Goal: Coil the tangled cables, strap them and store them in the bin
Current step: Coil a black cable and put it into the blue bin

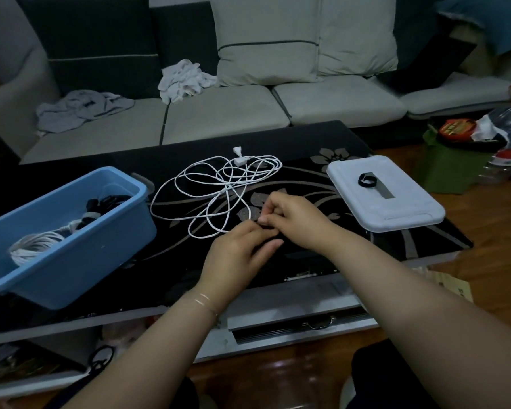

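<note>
Here, in the head view, both hands meet low over the dark flowered tabletop. The left hand has its fingers loosely bent, the tips drawn toward the right hand, whose fingers are curled and pinch something small and dark between them. What that dark piece is, I cannot tell; it is mostly hidden by the fingers. The hands touch each other at the fingertips.

Just beyond the hands lies the white cable, spread in loose tangled loops flat on the tabletop, its nearest loop reaching close to the left fingertips. Its white plug end sits at the far side of the tangle.

To the left of the hands stands the blue bin, near them but apart. Inside it lie a coiled white cable and some black cables.

To the right of the hands, and a little farther off, the white lid lies flat on the tabletop. A small black strap, rolled in a ring, rests on top of it.

Past the tabletop is a grey sofa with crumpled cloths on its seat.
</note>
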{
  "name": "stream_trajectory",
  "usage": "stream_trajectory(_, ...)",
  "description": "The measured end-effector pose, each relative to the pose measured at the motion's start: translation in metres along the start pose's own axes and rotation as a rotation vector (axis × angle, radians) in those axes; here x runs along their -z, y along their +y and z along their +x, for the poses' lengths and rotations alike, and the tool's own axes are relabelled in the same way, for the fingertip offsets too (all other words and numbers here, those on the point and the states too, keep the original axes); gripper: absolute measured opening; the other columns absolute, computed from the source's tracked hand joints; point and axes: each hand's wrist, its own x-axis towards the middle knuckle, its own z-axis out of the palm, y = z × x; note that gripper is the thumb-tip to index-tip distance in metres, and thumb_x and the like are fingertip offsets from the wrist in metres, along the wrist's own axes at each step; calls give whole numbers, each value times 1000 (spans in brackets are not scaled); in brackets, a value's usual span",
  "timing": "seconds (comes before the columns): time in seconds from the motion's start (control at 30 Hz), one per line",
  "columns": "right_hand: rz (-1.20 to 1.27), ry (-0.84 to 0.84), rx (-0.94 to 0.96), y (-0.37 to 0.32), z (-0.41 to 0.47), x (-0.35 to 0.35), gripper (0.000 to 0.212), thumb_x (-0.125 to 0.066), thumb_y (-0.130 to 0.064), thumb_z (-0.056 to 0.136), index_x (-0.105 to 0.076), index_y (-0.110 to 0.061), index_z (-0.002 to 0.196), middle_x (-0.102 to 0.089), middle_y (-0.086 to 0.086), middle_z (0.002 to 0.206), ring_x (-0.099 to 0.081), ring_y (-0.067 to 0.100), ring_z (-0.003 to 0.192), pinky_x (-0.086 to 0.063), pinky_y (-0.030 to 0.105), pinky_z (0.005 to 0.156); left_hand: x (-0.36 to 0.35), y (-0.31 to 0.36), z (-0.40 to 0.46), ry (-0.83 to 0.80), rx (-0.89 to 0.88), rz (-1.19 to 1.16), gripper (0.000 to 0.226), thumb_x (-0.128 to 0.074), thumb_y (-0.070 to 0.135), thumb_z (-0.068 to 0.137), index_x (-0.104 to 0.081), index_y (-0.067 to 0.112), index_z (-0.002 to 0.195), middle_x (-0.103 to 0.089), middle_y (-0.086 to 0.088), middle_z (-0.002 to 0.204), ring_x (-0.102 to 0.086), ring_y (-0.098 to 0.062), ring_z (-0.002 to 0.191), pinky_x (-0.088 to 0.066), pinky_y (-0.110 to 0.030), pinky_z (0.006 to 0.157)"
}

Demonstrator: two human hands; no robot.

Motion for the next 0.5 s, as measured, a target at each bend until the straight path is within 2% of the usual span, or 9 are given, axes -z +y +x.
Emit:
stream_trajectory(0.1,126,12,-68,1,-1,-5,17,-65,-23,89,-55,-25,76,-60,-11,66,-53,-3,60,-38,20,60,5,6,-2,-6,308,-316,10,-72,31,84,-72,27,93,-70,16,90,-64,3,87,-47,-12,79)
stream_trajectory(0.17,150,13,-105,0,-1,-7,18,-65,-24,89,-54,-26,75,-61,-9,69,-55,2,63,-38,20,60,9,11,-3,-36,427,-398,6,-74,24,82,-71,23,88,-72,13,88,-64,4,86,-47,-11,77)
stream_trajectory(0.27,120,9,-118,-4,-2,-10,15,-65,-25,89,-55,-23,78,-62,-8,71,-58,6,66,-42,24,62,9,13,-4,-43,464,-444,5,-74,20,82,-70,21,79,-67,10,95,-60,6,90,-41,-5,80)
stream_trajectory(0.4,30,39,-102,-8,-8,-14,11,-62,-31,89,-57,-25,81,-64,-8,71,-62,13,75,-48,33,72,10,10,-3,-82,525,-444,18,-75,19,80,-67,28,68,-48,6,107,-50,6,97,-32,2,81)
stream_trajectory(0.5,-38,106,-8,-10,-14,-19,12,-61,-34,88,-53,-31,79,-65,-11,75,-63,14,81,-49,36,74,14,10,-3,-96,543,-498,19,-74,14,82,-66,23,66,-57,3,100,-56,1,91,-38,-5,80)
